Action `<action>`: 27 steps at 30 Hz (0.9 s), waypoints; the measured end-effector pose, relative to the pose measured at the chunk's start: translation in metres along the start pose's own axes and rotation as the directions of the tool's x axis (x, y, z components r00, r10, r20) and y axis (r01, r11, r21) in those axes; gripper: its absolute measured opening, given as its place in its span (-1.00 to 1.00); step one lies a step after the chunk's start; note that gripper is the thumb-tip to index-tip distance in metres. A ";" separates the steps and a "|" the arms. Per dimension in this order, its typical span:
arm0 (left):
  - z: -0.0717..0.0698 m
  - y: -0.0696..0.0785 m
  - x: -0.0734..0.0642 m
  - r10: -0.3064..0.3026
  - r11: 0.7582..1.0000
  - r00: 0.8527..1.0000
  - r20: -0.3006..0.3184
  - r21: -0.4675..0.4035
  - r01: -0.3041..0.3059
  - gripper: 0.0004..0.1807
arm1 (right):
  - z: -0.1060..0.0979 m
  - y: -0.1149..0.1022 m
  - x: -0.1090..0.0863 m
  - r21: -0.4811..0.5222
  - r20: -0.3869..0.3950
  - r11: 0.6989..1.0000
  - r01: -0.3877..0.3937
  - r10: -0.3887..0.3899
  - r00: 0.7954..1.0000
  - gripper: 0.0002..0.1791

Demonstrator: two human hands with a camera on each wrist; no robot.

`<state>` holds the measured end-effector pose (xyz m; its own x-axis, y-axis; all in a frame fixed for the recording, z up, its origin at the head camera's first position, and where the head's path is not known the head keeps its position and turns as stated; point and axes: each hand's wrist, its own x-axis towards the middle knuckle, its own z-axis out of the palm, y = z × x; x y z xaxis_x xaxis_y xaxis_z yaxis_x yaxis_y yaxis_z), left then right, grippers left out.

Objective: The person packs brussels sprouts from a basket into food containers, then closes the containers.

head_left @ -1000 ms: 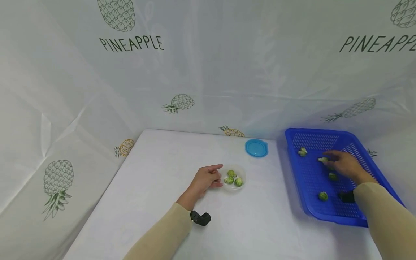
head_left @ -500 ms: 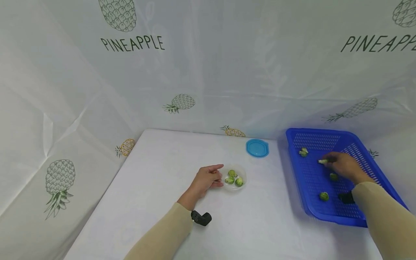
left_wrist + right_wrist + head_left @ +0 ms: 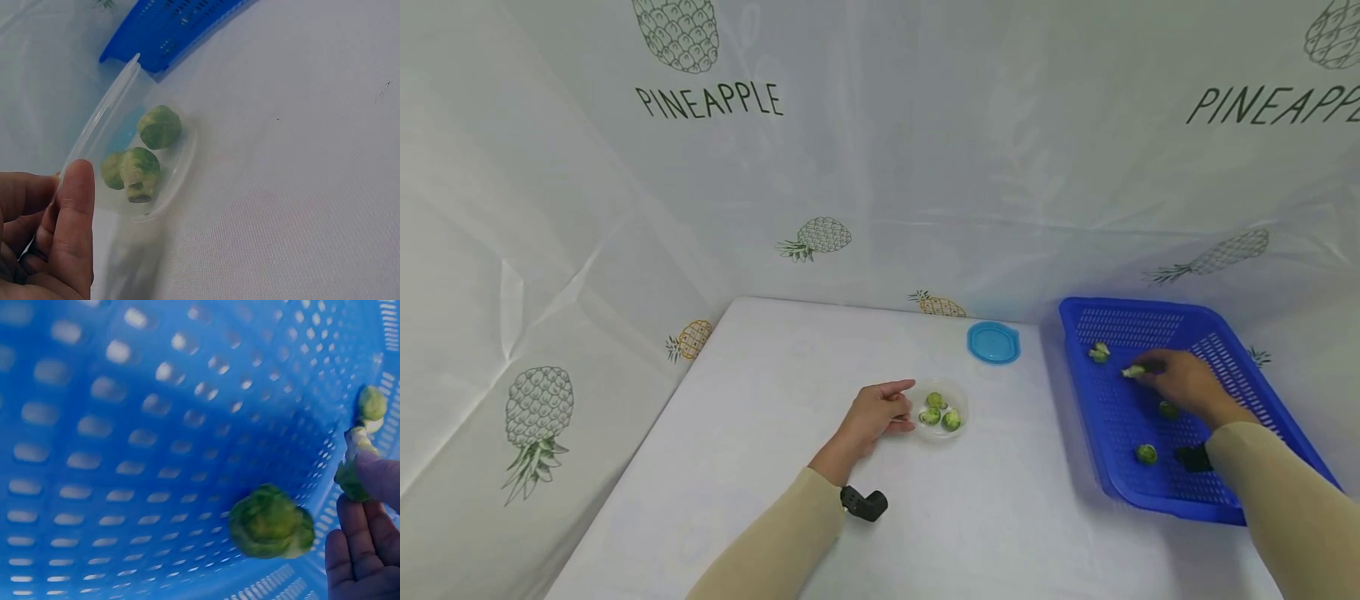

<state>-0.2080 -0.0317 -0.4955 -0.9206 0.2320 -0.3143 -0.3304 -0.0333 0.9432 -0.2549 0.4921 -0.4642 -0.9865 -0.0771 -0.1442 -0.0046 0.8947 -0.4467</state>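
My left hand (image 3: 868, 417) pinches the rim of a small clear plastic bowl (image 3: 957, 394) on the white table. In the left wrist view the thumb (image 3: 76, 194) lies on one side of the rim, with fingers on the other. Inside the bowl are three Brussels sprouts (image 3: 159, 127). To the right, my right hand (image 3: 1183, 383) is in a blue plastic basket (image 3: 1108, 429), pinching a Brussels sprout (image 3: 351, 480) between thumb and fingers, its pale stem end pointing out. Other loose sprouts (image 3: 269, 522) lie around that hand in the basket.
A round blue lid (image 3: 993, 342) lies on the table behind the bowl, left of the basket. White sheeting printed with pineapples (image 3: 823, 235) rises at the back and left. Another sprout (image 3: 1099, 352) sits near the basket's far left corner.
In the basket, my right hand has closed on a sprout and shifted slightly left with it. My left hand and the bowl have stayed in place.
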 end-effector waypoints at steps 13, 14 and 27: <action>-0.001 -0.001 0.002 0.004 1.000 1.000 0.006 0.000 -0.004 -0.48 | -0.005 -0.038 -0.009 -0.011 -0.106 0.998 0.059 -0.060 0.993 -0.42; -0.001 -0.001 0.002 0.002 1.000 1.000 0.006 -0.002 -0.002 -0.49 | -0.006 -0.041 -0.010 -0.007 -0.114 0.998 0.063 -0.064 0.991 -0.45; -0.001 -0.003 0.003 0.014 1.000 1.000 0.009 -0.003 -0.014 -0.49 | -0.013 -0.067 -0.027 0.046 -0.125 0.995 0.087 -0.081 0.989 -0.49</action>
<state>-0.2104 -0.0320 -0.4996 -0.9234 0.2397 -0.2998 -0.3178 -0.0398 0.9473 -0.2303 0.4394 -0.4190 -0.9956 -0.0932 0.0040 -0.0828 0.8636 -0.4973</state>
